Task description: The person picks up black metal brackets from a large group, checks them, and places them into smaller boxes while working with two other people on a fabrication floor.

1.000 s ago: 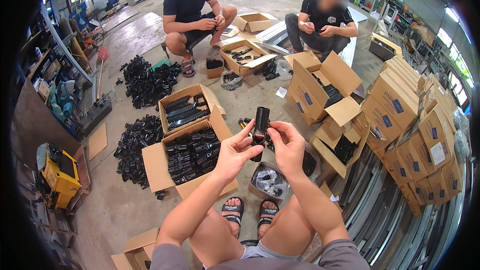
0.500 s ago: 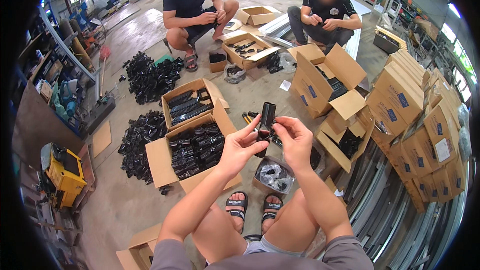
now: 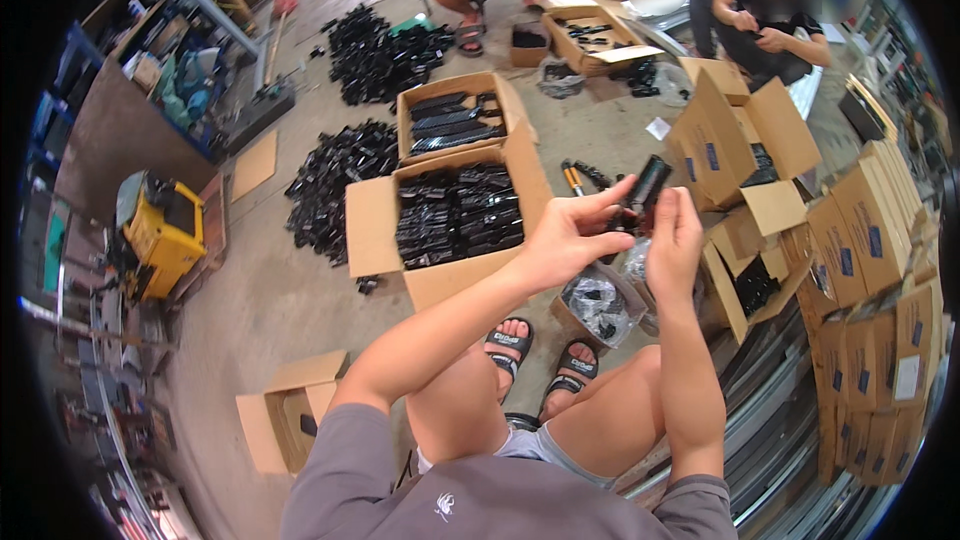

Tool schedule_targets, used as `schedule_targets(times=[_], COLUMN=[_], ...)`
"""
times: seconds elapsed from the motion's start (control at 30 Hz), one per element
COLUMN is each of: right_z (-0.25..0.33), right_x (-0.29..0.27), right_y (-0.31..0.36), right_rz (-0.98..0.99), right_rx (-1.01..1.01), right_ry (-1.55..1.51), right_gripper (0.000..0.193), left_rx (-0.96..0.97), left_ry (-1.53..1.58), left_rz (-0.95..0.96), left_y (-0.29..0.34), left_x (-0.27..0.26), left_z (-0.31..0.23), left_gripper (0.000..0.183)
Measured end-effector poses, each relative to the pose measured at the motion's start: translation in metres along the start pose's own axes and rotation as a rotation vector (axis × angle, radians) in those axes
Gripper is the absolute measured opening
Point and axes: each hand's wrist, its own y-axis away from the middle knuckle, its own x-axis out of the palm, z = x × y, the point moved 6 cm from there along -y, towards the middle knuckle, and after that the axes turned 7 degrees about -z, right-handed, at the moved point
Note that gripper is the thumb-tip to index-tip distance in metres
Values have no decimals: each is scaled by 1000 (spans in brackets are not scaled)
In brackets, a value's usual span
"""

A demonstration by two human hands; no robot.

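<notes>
Up in front of my knees, a glossy black tubular part (image 3: pixel 650 181) is held between both hands, its top leaning right. My left hand (image 3: pixel 578 238) grips it with thumb and fingers from the left. The closed fingers of my right hand (image 3: pixel 676 240) press against its right side; any small piece in them is hidden. Below the hands is a small carton (image 3: pixel 573 313) with a plastic bag of small parts (image 3: pixel 603 310). A tool with yellow-orange handles (image 3: pixel 571 176) lies on the floor beyond my left hand.
An open carton (image 3: pixel 372 230) full of black parts stands left, near heaps of loose parts (image 3: pixel 345 190). Open cartons (image 3: pixel 712 145) and stacked boxes (image 3: pixel 850 230) stand right, beside long metal profiles (image 3: pixel 770 410). Two people crouch at the far side, handling parts.
The view has swung, so the surroundings sit farther right and higher. My hands appear farther right, and the tubular part now tilts right. The far-left person's hands hold a black piece out to the right.
</notes>
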Motion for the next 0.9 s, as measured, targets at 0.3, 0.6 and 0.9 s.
schedule_targets(times=[0.3, 0.6, 0.9], right_z=[12, 5, -8], right_x=[1, 3, 4], right_y=[1, -6, -1], right_rz=[152, 127, 212], right_rx=[-144, -154, 2], right_ry=[91, 62, -27], right_gripper=[25, 15, 25], left_rx=[12, -91, -107], left_ry=[81, -71, -69], left_rz=[35, -72, -80], left_y=[-5, -3, -2], left_x=[0, -10, -12], left_z=[3, -4, 4], left_gripper=[75, 74, 74])
